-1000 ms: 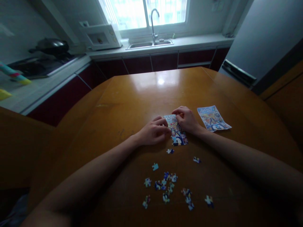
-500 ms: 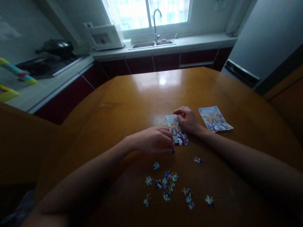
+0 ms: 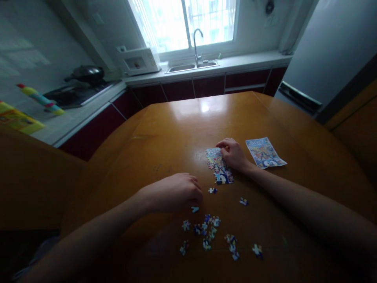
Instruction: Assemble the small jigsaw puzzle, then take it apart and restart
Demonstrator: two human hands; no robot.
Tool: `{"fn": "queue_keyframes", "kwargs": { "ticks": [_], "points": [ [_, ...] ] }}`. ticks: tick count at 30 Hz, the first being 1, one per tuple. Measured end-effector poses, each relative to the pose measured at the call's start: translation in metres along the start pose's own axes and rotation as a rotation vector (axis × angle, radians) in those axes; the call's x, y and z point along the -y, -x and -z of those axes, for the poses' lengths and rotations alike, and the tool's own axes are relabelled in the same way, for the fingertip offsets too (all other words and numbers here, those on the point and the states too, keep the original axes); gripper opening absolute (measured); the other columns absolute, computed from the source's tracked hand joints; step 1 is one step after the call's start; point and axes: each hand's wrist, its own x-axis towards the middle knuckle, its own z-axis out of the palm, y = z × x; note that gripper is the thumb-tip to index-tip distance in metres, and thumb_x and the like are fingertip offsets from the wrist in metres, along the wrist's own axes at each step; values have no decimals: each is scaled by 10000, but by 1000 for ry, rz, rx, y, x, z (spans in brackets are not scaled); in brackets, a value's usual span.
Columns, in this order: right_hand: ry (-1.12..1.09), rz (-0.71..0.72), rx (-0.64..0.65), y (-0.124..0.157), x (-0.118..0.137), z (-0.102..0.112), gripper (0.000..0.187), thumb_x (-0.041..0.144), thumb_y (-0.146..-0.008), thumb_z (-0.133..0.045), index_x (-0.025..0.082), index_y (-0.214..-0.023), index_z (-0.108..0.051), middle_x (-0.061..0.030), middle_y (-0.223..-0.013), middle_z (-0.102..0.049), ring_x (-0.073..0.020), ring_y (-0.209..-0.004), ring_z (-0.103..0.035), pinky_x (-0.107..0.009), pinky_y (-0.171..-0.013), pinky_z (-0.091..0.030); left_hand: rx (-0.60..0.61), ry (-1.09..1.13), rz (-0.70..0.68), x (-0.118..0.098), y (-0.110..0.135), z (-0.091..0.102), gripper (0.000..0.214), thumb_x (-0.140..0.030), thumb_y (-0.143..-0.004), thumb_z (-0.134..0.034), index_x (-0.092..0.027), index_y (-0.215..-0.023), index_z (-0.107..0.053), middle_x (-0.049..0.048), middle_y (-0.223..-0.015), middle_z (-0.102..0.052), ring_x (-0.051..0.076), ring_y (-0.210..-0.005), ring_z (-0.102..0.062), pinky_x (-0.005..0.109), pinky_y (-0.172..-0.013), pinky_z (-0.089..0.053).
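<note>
Lying flat, jigsaw (image 3: 219, 166), long axis toward the sink (image 3: 196, 66)

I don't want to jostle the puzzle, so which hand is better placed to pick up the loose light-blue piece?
Probably the left hand: it is right by the light-blue piece, partly hiding it from view. The right hand is farther off, at the far end of the partly joined puzzle.
</note>
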Motion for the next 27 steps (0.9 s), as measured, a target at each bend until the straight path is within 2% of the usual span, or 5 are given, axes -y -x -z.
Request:
{"fn": "queue_keyframes", "kwargs": {
  "ticks": [4, 8, 12, 20, 27],
  "points": [
    [0, 5, 5, 0, -1, -1, 235, 67, -783, -538, 195, -838, -727, -62, -871, -693, -215, -888, -605, -349, -781, -470, -44, 30, 52, -12, 17, -18, 158, -209, -902, -660, -223, -745, -678, -4, -727, -682, 153, -714, -621, 295, -707, -431],
    [10, 9, 7, -1, -1, -2, 227, 63, -774, -544, 192, -816, -726, -62, -856, -694, -214, -871, -605, -346, -779, -467, -28, 27, 131, -27, 29, -43, 32, -256, -871, -709, -234, -878, -688, 8, -848, -692, 172, -816, -639, 304, -759, -436],
    [14, 14, 4, -1, -1, -2, 229, 61, -770, -541, 184, -814, -729, -66, -857, -697, -212, -860, -608, -343, -770, -466, -33, 17, 252, -33, 31, -63, 129, -229, -812, -751, -227, -915, -674, 14, -942, -691, 189, -894, -630, 306, -799, -449],
    [17, 8, 9, -1, 1, 0, 221, 71, -781, -541, 186, -801, -729, -65, -850, -686, -210, -841, -600, -347, -762, -462, -66, 130, 312, -33, 30, -61, 229, -92, -779, -698, -253, -939, -666, -18, -981, -657, 158, -895, -589, 271, -796, -458],
    [13, 5, 6, -1, 1, 0, 220, 63, -775, -550, 194, -786, -726, -61, -840, -684, -217, -856, -606, -351, -774, -466, -41, 111, 309, -33, 29, -62, 141, -160, -790, -741, -225, -883, -656, 5, -959, -631, 167, -866, -566, 270, -755, -452]
  ]
}}
